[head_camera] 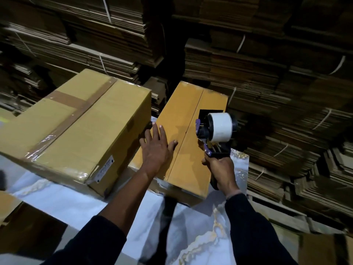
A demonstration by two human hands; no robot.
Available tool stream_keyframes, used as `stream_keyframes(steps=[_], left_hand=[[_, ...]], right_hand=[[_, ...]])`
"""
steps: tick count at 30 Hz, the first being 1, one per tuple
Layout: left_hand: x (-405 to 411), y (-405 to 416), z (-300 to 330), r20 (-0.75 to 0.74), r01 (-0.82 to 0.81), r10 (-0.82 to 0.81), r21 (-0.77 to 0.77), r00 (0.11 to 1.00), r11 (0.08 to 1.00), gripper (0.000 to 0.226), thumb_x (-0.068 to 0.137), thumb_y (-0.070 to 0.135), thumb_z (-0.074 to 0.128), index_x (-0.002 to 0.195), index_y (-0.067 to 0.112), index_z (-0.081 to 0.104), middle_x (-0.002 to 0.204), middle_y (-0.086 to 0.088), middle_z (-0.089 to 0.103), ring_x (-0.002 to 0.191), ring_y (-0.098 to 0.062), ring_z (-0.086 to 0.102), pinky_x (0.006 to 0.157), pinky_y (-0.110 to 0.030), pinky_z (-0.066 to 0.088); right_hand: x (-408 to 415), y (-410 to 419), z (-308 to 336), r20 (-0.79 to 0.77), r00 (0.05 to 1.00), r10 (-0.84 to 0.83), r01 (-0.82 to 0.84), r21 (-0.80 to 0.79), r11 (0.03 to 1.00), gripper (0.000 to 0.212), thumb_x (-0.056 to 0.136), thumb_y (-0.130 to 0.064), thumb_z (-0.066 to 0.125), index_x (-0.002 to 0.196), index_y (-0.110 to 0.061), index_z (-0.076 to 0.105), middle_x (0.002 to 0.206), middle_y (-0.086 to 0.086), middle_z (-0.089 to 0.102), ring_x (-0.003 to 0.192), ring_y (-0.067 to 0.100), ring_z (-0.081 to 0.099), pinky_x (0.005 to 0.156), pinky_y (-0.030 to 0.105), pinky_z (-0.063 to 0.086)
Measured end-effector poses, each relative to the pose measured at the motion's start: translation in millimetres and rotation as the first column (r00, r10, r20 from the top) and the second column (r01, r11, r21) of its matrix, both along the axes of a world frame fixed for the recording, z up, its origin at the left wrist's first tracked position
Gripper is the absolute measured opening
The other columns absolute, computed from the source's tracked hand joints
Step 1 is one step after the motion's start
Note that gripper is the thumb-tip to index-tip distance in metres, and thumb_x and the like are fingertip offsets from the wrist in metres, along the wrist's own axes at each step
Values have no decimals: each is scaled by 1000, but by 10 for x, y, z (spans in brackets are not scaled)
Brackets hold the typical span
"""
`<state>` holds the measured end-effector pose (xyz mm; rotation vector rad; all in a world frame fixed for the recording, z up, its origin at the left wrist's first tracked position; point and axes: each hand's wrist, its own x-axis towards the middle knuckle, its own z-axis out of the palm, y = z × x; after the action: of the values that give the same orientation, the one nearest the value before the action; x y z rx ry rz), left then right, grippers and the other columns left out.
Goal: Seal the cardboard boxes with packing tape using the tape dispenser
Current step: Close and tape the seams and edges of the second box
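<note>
The narrow orange-brown cardboard box [183, 134] lay on the white marble-patterned table [200, 236], its two top flaps meeting along a centre seam that showed no tape along its middle. The left hand [155, 148] pressed flat on the left flap with fingers spread and straight. The right hand [222, 170] gripped the handle of the black and purple tape dispenser [214, 134], fingers curled round it, holding the tool above the right flap with its white roll of packing tape [221, 127] uppermost. Just beside the narrow box, to its left, stood a larger tan cardboard box [76, 127] crossed by strips of brown and clear tape. Behind the table rose strapped stacks of flattened brown cardboard [267, 73].
</note>
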<state>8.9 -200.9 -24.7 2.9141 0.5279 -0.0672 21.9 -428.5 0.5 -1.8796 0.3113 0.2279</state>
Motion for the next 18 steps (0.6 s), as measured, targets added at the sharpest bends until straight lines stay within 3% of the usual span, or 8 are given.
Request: stream_keyframes(steps=[2, 5, 8, 11, 13, 16, 18], left_hand=[[-147, 99, -23, 2, -16, 16, 6, 1000, 1000, 84, 103, 69, 19, 165, 13, 6, 173, -14, -2, 150, -39, 18, 107, -53, 33], [-381, 259, -73, 28, -30, 29, 21, 999, 999, 85, 103, 69, 18, 165, 12, 8, 173, -15, -1, 151, -40, 17, 107, -54, 33], [-516, 347, -126, 85, -28, 26, 25, 996, 999, 84, 105, 66, 16, 165, 8, 14, 172, -20, 6, 155, -40, 14, 113, -56, 29], [-484, 289, -162, 115, 39, -39, 3, 993, 999, 84, 105, 62, 10, 164, 1, 16, 171, -24, 6, 160, -39, -2, 127, -57, 10], [-431, 146, -164, 117, 125, -126, 15, 985, 992, 85, 104, 61, 6, 164, 0, 13, 172, -23, 2, 159, -39, -11, 128, -57, -1], [-395, -139, -179, 106, 275, -275, 9, 956, 961, 88, 103, 62, 3, 163, -1, 13, 171, -24, 1, 158, -41, -11, 127, -58, -1], [-404, -330, -201, 135, 359, -359, 21, 924, 933, 87, 105, 62, 7, 162, -2, 20, 170, -26, 7, 159, -43, -4, 127, -59, 2]], right_hand=[[-109, 97, 4, -10, 1000, 12, -11, 25, 1000, 4, 83, -11, 78, 85, -8, 79, 87, 7, 77, 86, 23, 66, 72, 34, 49], [-266, 210, -40, -38, 999, 38, -36, 44, 998, 16, 87, -19, 77, 75, -9, 79, 81, 4, 79, 90, 24, 72, 84, 40, 53], [-333, 262, -29, -39, 997, 67, -64, 75, 995, 16, 91, -20, 75, 80, -9, 78, 81, 4, 79, 88, 23, 74, 89, 43, 57], [-251, 221, 31, -38, 997, 61, -56, 123, 991, 14, 94, -17, 73, 85, -7, 77, 82, 6, 79, 83, 22, 73, 84, 45, 58], [-140, 131, 44, -75, 996, 38, -21, 221, 975, 17, 95, -18, 73, 84, -4, 76, 83, 8, 77, 88, 26, 72, 82, 50, 58], [0, -72, 20, -136, 991, -6, 64, 427, 902, 17, 96, -15, 70, 88, 0, 71, 75, 11, 66, 74, 27, 65, 65, 42, 54], [33, -239, -52, -187, 982, -24, 108, 456, 883, 18, 99, -18, 66, 87, -5, 67, 69, 8, 60, 58, 21, 57, 56, 34, 48]])
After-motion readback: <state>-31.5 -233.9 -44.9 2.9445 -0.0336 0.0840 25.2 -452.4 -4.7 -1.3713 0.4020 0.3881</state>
